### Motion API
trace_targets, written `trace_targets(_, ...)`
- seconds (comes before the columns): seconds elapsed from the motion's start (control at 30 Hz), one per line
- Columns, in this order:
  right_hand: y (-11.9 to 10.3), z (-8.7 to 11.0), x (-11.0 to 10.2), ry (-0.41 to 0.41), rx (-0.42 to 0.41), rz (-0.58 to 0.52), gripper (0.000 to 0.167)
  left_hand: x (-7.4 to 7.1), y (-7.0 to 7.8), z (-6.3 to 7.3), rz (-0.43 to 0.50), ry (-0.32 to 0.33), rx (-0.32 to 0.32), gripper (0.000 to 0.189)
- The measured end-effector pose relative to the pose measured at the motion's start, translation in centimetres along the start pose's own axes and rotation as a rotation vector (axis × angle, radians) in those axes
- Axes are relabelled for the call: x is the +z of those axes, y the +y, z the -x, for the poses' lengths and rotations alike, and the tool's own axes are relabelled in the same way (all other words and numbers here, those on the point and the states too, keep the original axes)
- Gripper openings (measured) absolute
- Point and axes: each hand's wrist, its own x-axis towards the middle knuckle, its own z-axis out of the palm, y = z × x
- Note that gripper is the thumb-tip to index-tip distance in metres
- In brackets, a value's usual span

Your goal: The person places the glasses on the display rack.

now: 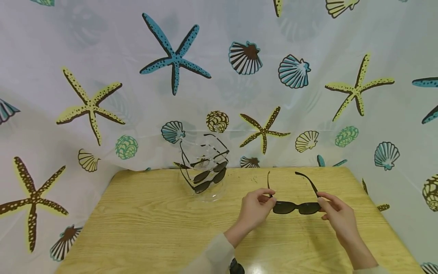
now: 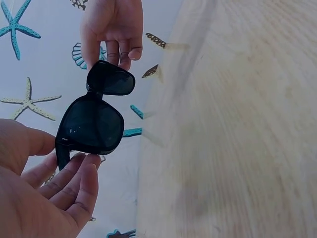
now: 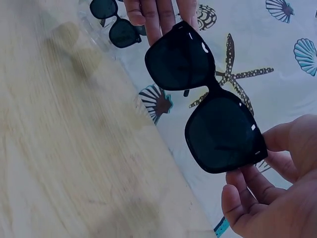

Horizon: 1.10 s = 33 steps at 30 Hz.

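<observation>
A pair of black sunglasses (image 1: pixel 297 207) is held between both hands above the right part of the table, its dark lenses toward me and its temples unfolded, pointing away. My left hand (image 1: pixel 256 208) pinches the frame at the left hinge between thumb and fingers. At the opposite hinge, my right hand (image 1: pixel 338 217) grips the other end the same way. In the left wrist view the sunglasses (image 2: pixel 93 124) show both lenses, with the left fingers curled at the near corner. The right wrist view has the right thumb and fingers on the near corner of the sunglasses (image 3: pixel 223 131).
Left of the hands, a clear stand (image 1: pixel 213 198) at the table's back holds several glasses (image 1: pixel 209 180) stacked one above another. The wooden table (image 1: pixel 154 228) ends against a hanging cloth (image 1: pixel 212 91) printed with starfish and shells. A small black object (image 1: pixel 236 266) shows at the bottom edge.
</observation>
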Motion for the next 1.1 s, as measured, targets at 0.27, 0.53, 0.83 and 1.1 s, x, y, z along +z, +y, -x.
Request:
trace_targets(0.27, -1.6, -0.4, 1.2, -0.039, -0.041, 0.0, 0.052, -2.2, 0.8, -0.1, -0.038, 0.034, 0.014, 0.025)
trace_targets(0.53, -4.0, -0.8, 2.5, -0.047, -0.105, -0.011, 0.051, -4.3, 2.0, -0.1, -0.072, 0.074, 0.035, 0.031)
trace_targets(0.83, -5.9, -1.1, 3.5, -0.064, -0.143, -0.005, 0.048, -6.2, 2.9, 0.3, -0.086, 0.096, 0.057, 0.033)
trace_targets(1.1, -7.8, -1.4, 4.4, -0.089, -0.187, -0.014, 0.047, -8.3, 4.1, 0.3, -0.069, 0.108, 0.107, 0.033)
